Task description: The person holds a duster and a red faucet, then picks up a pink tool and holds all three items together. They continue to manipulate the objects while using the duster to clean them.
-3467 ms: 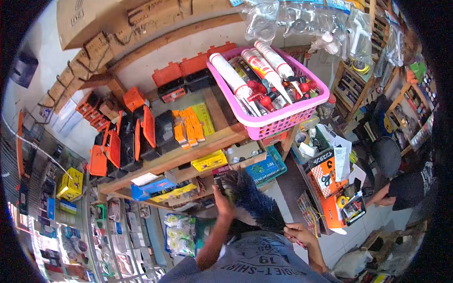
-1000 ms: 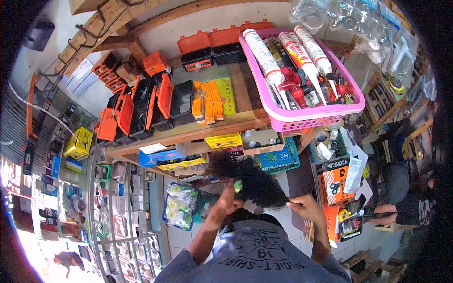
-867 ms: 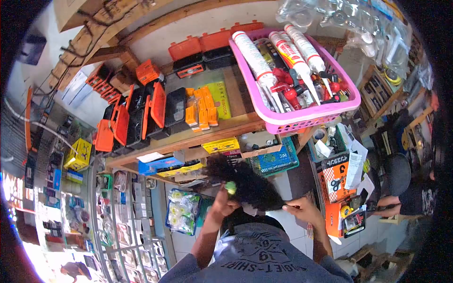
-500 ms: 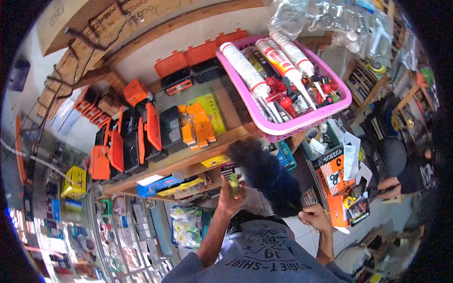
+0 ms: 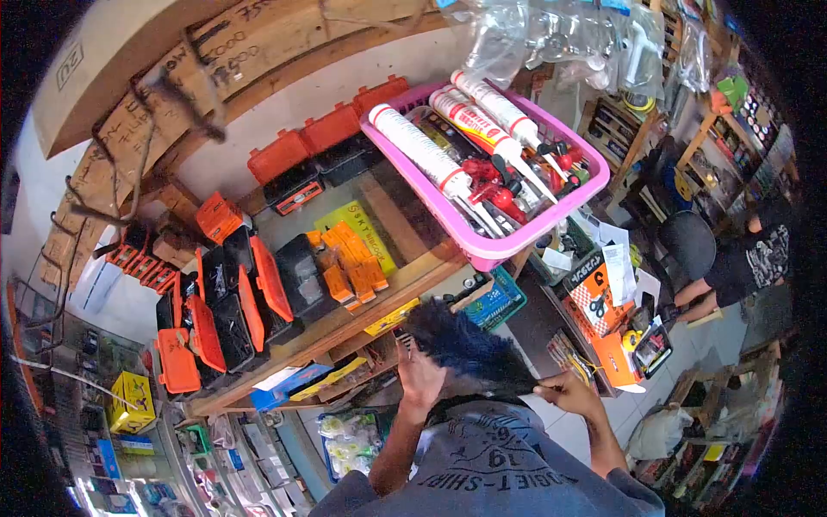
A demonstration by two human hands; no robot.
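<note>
A dark blue-black feather duster [image 5: 469,349] lies across in front of the grey T-shirt, below the shelf's front edge. My right hand [image 5: 575,396] is closed at its narrow end, gripping the handle, which is mostly hidden. Beside the duster's fluffy end, my left hand [image 5: 420,375] is raised with the palm showing and fingers stretched upward. Part of that hand is behind the feathers, and nothing is visible in it. Just beyond the hands is the wooden shelf edge [image 5: 345,326], with small orange boxes [image 5: 351,263] on top.
A pink basket [image 5: 491,246] of sealant tubes and red-handled items stands on the shelf. Open black-and-orange cases [image 5: 228,332] sit to the left. An orange box [image 5: 616,353] is at lower right. Another person [image 5: 754,258] is at far right. Plastic-wrapped goods [image 5: 560,43] hang above.
The small yellow-green object in my left hand is no longer visible. The duster's feathers have swung lower and nearer that hand. My view has shifted, showing more of the other person at right.
</note>
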